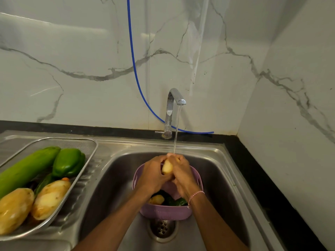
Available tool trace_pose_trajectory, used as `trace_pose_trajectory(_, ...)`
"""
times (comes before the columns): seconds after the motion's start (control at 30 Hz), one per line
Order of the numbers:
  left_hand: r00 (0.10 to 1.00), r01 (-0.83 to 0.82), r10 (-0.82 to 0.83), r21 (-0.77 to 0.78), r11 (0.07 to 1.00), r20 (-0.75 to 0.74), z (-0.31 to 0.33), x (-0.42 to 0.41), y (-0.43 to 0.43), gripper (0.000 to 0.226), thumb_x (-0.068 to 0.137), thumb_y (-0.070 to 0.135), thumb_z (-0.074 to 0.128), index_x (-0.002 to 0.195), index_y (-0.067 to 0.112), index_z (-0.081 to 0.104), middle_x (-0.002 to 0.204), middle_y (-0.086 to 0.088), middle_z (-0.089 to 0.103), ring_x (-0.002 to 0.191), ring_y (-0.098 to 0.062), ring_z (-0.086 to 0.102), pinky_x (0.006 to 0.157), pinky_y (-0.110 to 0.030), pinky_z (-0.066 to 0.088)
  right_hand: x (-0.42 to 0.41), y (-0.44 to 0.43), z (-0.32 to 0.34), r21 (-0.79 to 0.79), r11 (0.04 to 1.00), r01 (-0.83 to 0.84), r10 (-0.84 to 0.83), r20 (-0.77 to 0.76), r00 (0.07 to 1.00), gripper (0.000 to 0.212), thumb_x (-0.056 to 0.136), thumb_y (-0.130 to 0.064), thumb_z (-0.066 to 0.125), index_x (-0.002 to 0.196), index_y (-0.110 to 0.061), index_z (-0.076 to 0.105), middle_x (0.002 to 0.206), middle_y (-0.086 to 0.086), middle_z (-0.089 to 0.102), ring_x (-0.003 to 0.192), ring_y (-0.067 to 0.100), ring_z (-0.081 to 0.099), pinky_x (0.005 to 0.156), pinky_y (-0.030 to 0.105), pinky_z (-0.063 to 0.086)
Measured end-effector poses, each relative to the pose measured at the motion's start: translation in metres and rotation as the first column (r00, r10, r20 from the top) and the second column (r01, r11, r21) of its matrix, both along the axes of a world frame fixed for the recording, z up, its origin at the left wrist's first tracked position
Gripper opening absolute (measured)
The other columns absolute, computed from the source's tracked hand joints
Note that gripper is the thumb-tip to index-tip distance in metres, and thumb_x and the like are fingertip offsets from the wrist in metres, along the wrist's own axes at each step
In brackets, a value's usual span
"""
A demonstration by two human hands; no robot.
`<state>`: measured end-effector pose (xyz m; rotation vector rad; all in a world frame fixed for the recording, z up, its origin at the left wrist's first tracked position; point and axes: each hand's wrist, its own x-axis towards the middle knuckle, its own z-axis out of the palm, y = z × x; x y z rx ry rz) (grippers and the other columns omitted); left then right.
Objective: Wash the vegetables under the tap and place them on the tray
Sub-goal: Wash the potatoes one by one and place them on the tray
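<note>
Here, both bare hands were closed round one pale yellow peeled potato (167,167) above the stainless steel sink (117,178). The left grip (151,175) wrapped it from the left and the right grip (183,175) from the right, fingers curled over its far end, so only its near half showed between them. Its long axis ran away from the person and a little upward, toward the thin stream of water (176,127) falling from the curved chrome tap (175,98); the stream landed on the knuckles at the far end. Directly below stood the round lilac plastic colander (165,212), with a yellowish potato (156,199) and a dark green vegetable (178,201) lying in it, unwashed by my guess.

The relation that mattered was sideways: the rectangular steel mesh tray (94,142) sat well to the left of the sink bowl, so the left grip was the nearer one. It already held a long light green gourd (27,167), a green bell pepper (68,162) and two large peeled potatoes (50,198). I judged the rinse to be under way; the next move would carry the potato left over the sink's rim, likely in the left grip alone, to lie beside the others. Wet and smooth, it could slip.
</note>
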<state>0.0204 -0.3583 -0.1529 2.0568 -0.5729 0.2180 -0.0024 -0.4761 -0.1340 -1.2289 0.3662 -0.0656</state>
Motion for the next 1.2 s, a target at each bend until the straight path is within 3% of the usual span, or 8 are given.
trace_pose_trajectory(0.17, 0.999, 0.046, -0.047, 0.073, 0.996, 0.020, -0.001, -0.003, -0.007, 0.061, 0.075, 0.033, 0.088, 0.132, 0.025, 0.065, 0.120, 0.009, 0.070, 0.107, -0.005, 0.064, 0.096, -0.031, 0.055, 0.003, -0.010, -0.006, -0.049, 0.995, 0.088, -0.092, -0.072, 0.993, 0.020, 0.104, -0.034, 0.062, 0.114, -0.017, 0.065, 0.110, 0.015, 0.074, 0.093, 0.026, 0.072, 0.055, 0.030, 0.057)
trace_pose_trajectory(0.3, 1.000, 0.007, -0.007, 0.044, 0.999, 0.012, 0.003, -0.003, -0.001, 0.052, 0.090, 0.031, 0.076, 0.138, 0.029, 0.057, 0.112, 0.020, 0.064, 0.100, 0.003, 0.061, 0.084, -0.001, 0.043, 0.003, -0.011, -0.002, 0.165, 0.980, -0.112, 0.111, 0.014, 0.994, 0.024, 0.105, -0.020, 0.061, 0.129, -0.016, 0.062, 0.130, 0.021, 0.068, 0.113, 0.032, 0.069, 0.074, 0.037, 0.062)
trace_pose_trajectory(0.4, 1.000, -0.022, 0.023, 0.043, 0.999, -0.021, 0.005, -0.003, 0.003, 0.036, 0.105, 0.034, 0.054, 0.140, 0.026, 0.055, 0.104, 0.019, 0.065, 0.086, 0.013, 0.060, 0.074, 0.003, 0.040, 0.005, -0.010, -0.003, 0.307, 0.924, -0.228, 0.210, 0.090, 0.974, 0.039, 0.105, -0.005, 0.056, 0.139, -0.023, 0.057, 0.137, 0.022, 0.063, 0.121, 0.034, 0.066, 0.082, 0.042, 0.063)
trace_pose_trajectory(0.6, 0.980, 0.091, -0.093, -0.021, 0.996, -0.176, -0.005, 0.001, 0.000, 0.041, 0.109, 0.043, 0.037, 0.145, 0.025, 0.047, 0.119, 0.009, 0.070, 0.106, 0.001, 0.066, 0.093, -0.027, 0.056, 0.001, -0.010, -0.004, 0.076, 0.980, -0.184, 0.175, 0.117, 0.978, 0.031, 0.099, -0.025, 0.070, 0.128, -0.018, 0.064, 0.123, 0.019, 0.072, 0.113, 0.031, 0.073, 0.083, 0.040, 0.063)
trace_pose_trajectory(0.7, 0.966, 0.190, -0.190, -0.015, 0.982, -0.177, -0.005, -0.001, 0.000, 0.041, 0.109, 0.041, 0.037, 0.149, 0.030, 0.040, 0.132, 0.011, 0.061, 0.117, 0.003, 0.060, 0.100, -0.021, 0.051, 0.001, -0.014, -0.004, -0.014, 0.998, -0.067, 0.068, 0.074, 0.995, 0.037, 0.097, -0.046, 0.068, 0.121, -0.018, 0.068, 0.114, 0.016, 0.077, 0.103, 0.028, 0.077, 0.080, 0.042, 0.065)
trace_pose_trajectory(0.87, 0.905, 0.225, -0.292, -0.235, 0.946, -0.308, -0.008, 0.006, -0.001, 0.046, 0.108, 0.038, 0.042, 0.151, 0.023, 0.045, 0.141, 0.000, 0.061, 0.129, -0.013, 0.059, 0.113, -0.036, 0.047, 0.006, -0.019, -0.002, 0.101, 0.994, 0.052, -0.047, -0.056, 0.997, 0.052, 0.102, -0.057, 0.051, 0.131, -0.014, 0.057, 0.110, 0.020, 0.075, 0.087, 0.027, 0.080, 0.075, 0.043, 0.066)
trace_pose_trajectory(1.07, 0.860, -0.056, -0.200, -0.476, 0.877, -0.470, 0.004, 0.005, -0.003, 0.040, 0.109, 0.042, 0.038, 0.114, 0.022, 0.071, 0.104, -0.010, 0.078, 0.102, -0.025, 0.074, 0.097, -0.043, 0.058, 0.001, -0.018, 0.002, 0.170, 0.966, -0.195, 0.183, 0.088, 0.979, 0.047, 0.096, -0.039, 0.069, 0.133, -0.011, 0.065, 0.121, 0.023, 0.073, 0.102, 0.033, 0.077, 0.076, 0.033, 0.066)
trace_pose_trajectory(1.2, 0.858, -0.141, -0.066, -0.357, 0.923, -0.509, -0.005, 0.015, 0.007, 0.031, 0.107, 0.038, 0.050, 0.108, 0.022, 0.077, 0.093, -0.007, 0.080, 0.090, -0.026, 0.078, 0.089, -0.050, 0.062, 0.001, -0.022, -0.002, -0.110, 0.977, -0.184, 0.188, 0.030, 0.982, 0.042, 0.090, -0.028, 0.082, 0.127, -0.014, 0.068, 0.110, 0.018, 0.077, 0.082, 0.028, 0.079, 0.069, 0.032, 0.066)
